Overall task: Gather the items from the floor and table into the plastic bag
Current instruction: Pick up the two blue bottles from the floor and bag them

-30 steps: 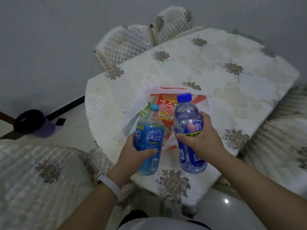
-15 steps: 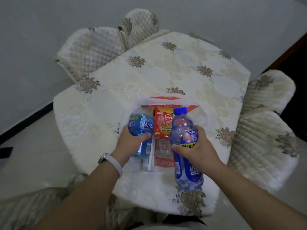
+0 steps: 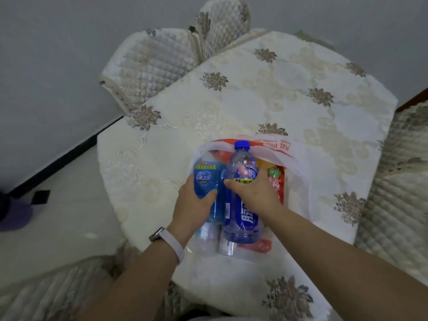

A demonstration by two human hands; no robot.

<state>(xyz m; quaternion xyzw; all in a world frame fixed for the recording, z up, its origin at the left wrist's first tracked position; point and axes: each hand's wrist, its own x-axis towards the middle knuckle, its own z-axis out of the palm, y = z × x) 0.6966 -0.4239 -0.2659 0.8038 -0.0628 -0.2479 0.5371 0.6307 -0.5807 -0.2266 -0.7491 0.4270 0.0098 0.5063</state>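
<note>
A white plastic bag (image 3: 298,163) with red print lies open on the table (image 3: 266,93). My left hand (image 3: 193,205) grips a blue drink bottle (image 3: 205,179) whose top is inside the bag's mouth. My right hand (image 3: 252,193) grips a clear bottle (image 3: 242,218) with a blue cap and blue label, lying on the bag beside the first, cap at the bag's rim. An orange-red snack packet (image 3: 276,179) lies inside the bag to the right. Another clear bottle (image 3: 225,247) shows through the bag below the two bottles.
The table wears a cream embroidered cloth. Quilted chairs stand at the back (image 3: 148,66), at the right (image 3: 398,181) and at the near left (image 3: 51,288). A purple object (image 3: 14,216) sits on the pale floor at the left edge.
Both hands have lowered and pushed their bottles forward toward the bag's mouth; the blue bottle's top has gone into the bag. The camera has shifted, so the table sits further right.
</note>
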